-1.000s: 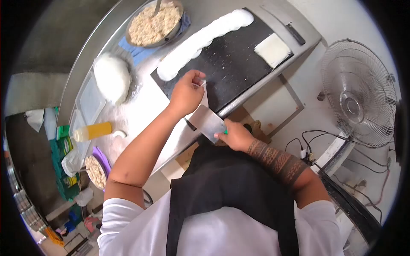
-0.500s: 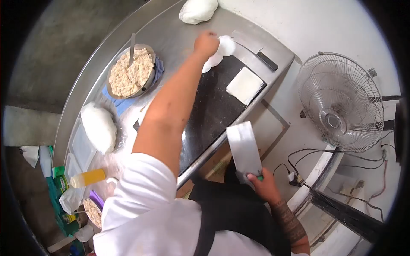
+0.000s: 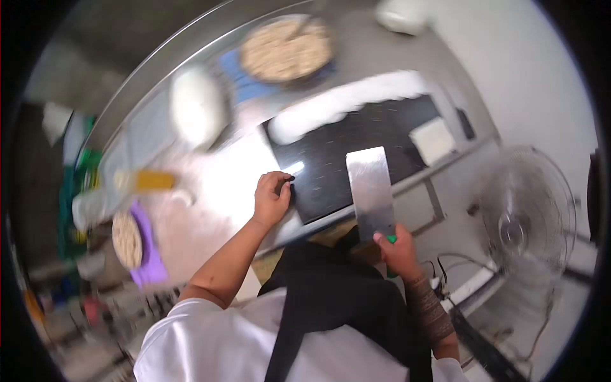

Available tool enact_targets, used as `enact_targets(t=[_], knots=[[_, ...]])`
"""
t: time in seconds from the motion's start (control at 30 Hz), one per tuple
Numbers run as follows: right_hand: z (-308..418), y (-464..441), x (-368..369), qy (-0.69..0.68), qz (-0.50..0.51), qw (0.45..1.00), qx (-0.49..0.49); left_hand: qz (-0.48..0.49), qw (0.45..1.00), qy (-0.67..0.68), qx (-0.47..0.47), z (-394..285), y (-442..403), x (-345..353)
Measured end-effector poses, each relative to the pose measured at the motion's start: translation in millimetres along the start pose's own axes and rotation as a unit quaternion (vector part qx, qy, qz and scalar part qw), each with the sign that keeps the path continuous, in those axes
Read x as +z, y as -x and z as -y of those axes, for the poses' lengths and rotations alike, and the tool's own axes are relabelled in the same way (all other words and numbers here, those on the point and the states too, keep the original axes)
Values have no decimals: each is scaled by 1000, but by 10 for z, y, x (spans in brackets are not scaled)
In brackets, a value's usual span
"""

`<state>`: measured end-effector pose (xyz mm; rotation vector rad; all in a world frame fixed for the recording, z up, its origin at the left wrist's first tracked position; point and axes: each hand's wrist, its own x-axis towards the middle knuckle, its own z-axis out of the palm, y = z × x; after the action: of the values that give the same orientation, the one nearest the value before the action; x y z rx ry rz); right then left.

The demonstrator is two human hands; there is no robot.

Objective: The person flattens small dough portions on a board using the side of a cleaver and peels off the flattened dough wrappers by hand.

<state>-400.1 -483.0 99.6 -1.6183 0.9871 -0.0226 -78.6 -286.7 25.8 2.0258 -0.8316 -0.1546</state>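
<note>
In my right hand (image 3: 400, 251) is a cleaver (image 3: 371, 188) with a broad rectangular metal blade and a green handle, its blade raised over the near edge of the black board (image 3: 331, 172). My left hand (image 3: 272, 198) is at the board's left edge, fingers loosely curled and thumb apart from the forefinger, with nothing visible held. Thin white rounds (image 3: 347, 105) overlap in a long row along the board's far side. A folded white cloth (image 3: 434, 141) lies at its right end.
Behind the board, a bowl of pale chunky filling (image 3: 286, 51) rests on a blue cloth (image 3: 251, 86). White wrapped bundles (image 3: 198, 108) lie on the counter. A yellow bottle (image 3: 149, 180) and a purple cloth (image 3: 147, 251) are at left. A fan (image 3: 519, 216) stands at right.
My left hand has drawn back from the row of white rounds to the board's left edge. The cleaver stays in my right hand. The view has turned and shifted, and is blurred.
</note>
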Motion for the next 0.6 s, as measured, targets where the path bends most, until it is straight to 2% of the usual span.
enact_targets(t=[0.03,0.07,0.17,0.2,0.27,0.3,0.33,0.37,0.47,0.53,0.6], knots=[[111,-162,167,11,36,999,-28,-32,998,-61,12,175,185,-314],[436,-239,331,-2,97,995,9,-86,992,-93,-22,319,340,-590],[947,-465,1021,80,171,979,-79,-241,944,-182,-131,918,751,-1256],[1157,-510,1237,153,202,961,-109,-272,926,-214,-150,1117,850,-1399],[1314,-781,1767,256,218,902,-270,-334,892,-167,-253,1230,847,-1548],[1427,-838,2141,308,229,855,-349,-374,889,-136,-228,1441,799,-1570],[1542,-881,2361,335,227,838,-365,-348,893,-126,-257,1511,738,-1629],[1657,-906,2578,361,223,822,-380,-333,895,-150,-256,1501,669,-1698],[1983,-971,3059,441,221,761,-420,-291,913,-111,-262,1611,633,-1880],[2199,-943,3258,483,217,722,-447,-257,917,-88,-292,1503,708,-2031],[2329,-923,3371,503,227,688,-472,-238,928,-86,-274,1488,932,-2127]])
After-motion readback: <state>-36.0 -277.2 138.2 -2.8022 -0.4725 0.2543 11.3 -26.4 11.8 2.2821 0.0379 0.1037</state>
